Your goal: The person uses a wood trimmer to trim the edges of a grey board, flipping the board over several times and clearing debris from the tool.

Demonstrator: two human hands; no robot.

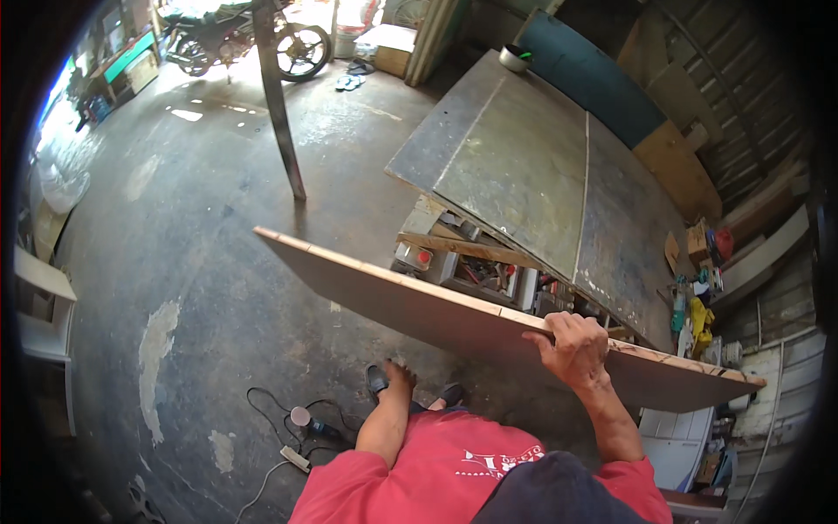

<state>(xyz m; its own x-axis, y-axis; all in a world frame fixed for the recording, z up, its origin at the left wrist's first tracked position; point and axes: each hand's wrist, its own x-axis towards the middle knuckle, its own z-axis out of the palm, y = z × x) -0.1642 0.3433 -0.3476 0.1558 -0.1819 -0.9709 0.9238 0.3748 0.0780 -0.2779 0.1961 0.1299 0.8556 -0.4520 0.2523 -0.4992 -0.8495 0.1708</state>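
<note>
Concrete floor [201, 262] is stretching under a cluttered workshop, with a big table [524, 166] ahead. Right hand [574, 345] is gripping the board [419, 301] by its top edge, fingers curled over it; left hand [400, 375] is reaching under its lower edge, grip hidden. The board is standing on edge before the table.

Board: a long plywood sheet [419, 306] stands on edge, running from nine o'clock to four o'clock across the frame.
Right hand [573, 347]: curled over the sheet's top edge, fingers on the far face.
Left hand [400, 374]: low at six o'clock, under the sheet's lower edge; grip hidden.
Counter [532, 175]: a large worn slab at one o'clock, a metal bowl [513, 58] on its far corner.
Floor [201, 288]: stained concrete, a power strip [294, 457] at seven o'clock.
Background: a motorcycle [249, 39] at eleven o'clock.
</note>
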